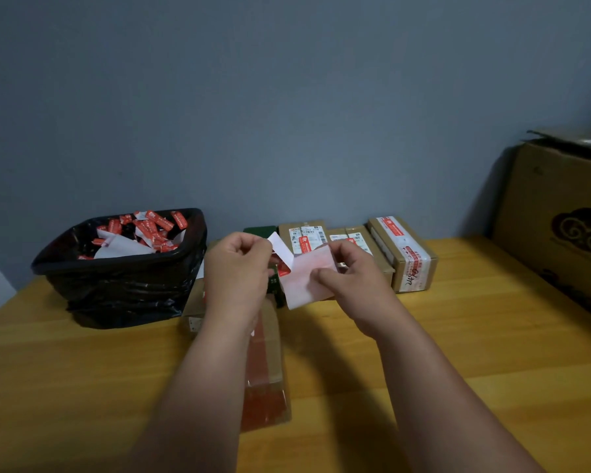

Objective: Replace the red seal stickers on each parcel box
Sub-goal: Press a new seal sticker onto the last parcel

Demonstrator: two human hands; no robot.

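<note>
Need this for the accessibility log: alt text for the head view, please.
Two bare hands, left hand and right hand, pinch a white sticker backing sheet above a wooden table. A black-lined bin of discarded red stickers stands left; taped parcel boxes line the wall behind.

- Wooden table (458, 336), yellowish, running back to a blue-grey wall (287, 97).
- Black-lined bin (123, 278) at back left on the table.
- Large open carton (560, 213) with a dark cloud emblem, at the right edge.
</note>
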